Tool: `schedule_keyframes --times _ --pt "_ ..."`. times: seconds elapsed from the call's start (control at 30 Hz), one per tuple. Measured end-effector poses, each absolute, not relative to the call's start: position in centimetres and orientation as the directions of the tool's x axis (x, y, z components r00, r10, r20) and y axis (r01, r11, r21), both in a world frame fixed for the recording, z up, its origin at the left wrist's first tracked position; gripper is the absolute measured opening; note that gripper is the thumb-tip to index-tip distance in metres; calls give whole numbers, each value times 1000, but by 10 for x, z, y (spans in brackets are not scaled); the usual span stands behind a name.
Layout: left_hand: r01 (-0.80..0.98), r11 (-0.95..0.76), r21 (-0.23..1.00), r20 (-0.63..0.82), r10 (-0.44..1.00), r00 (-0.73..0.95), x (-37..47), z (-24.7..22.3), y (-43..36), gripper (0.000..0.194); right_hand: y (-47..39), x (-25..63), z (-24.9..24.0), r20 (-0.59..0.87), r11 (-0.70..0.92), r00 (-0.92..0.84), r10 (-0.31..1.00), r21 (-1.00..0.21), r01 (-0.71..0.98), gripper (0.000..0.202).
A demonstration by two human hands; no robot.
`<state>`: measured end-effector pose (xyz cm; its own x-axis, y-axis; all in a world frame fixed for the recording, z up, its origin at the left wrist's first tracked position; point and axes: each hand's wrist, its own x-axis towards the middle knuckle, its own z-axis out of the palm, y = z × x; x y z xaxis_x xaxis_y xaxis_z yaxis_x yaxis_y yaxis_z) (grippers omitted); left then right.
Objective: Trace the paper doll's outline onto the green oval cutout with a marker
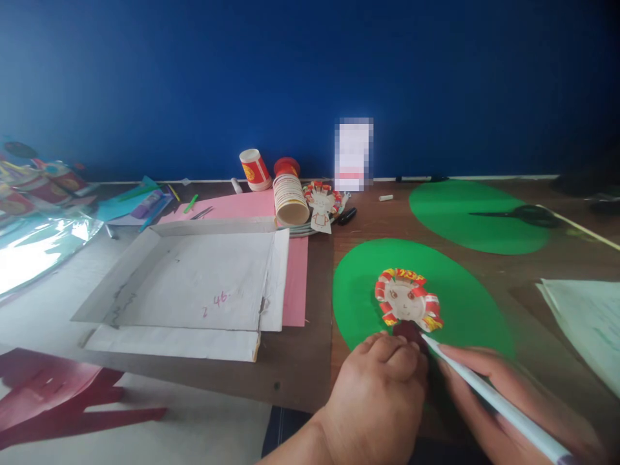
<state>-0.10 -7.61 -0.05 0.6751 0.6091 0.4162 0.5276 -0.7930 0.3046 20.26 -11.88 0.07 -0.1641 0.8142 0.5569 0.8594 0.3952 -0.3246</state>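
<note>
A paper-cup face (404,300) with curled red and yellow strips around it lies on a green paper oval (460,303). Below the face is a dark red piece (408,330). My left hand (380,387) is closed over the lower part of this dark red piece, and its fingertips are mostly hidden. From the right, my right hand (504,400) grips a white pen (498,400), whose tip touches or nearly touches the dark red piece's right edge.
An opened white box (194,278) lies to the left on pink paper (296,284). Stacked paper cups (290,200) and another cup face (320,203) sit behind. Black scissors (523,215) rest on a second green oval (450,219). A red stool (58,400) stands lower left.
</note>
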Motion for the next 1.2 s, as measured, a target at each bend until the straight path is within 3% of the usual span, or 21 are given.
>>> schedule_keyframes --times 0.23,0.37,0.5,0.73,1.2 --pt "529 -783 327 380 621 685 -1 0 -77 24 -112 205 5 573 376 -149 806 -300 877 13" --pt "532 -781 328 364 624 691 -2 3 -77 26 -114 201 5 556 291 -100 825 -267 919 14" --pt "524 -786 327 373 617 693 -3 3 -76 29 -112 201 6 570 317 -128 811 -246 916 16" --pt "531 -785 318 386 619 684 0 -2 -76 24 -103 202 16 563 383 -165 810 -294 876 15" --pt "533 -784 318 413 621 666 2 -3 -77 22 -101 201 19 478 292 -107 872 -331 897 18"
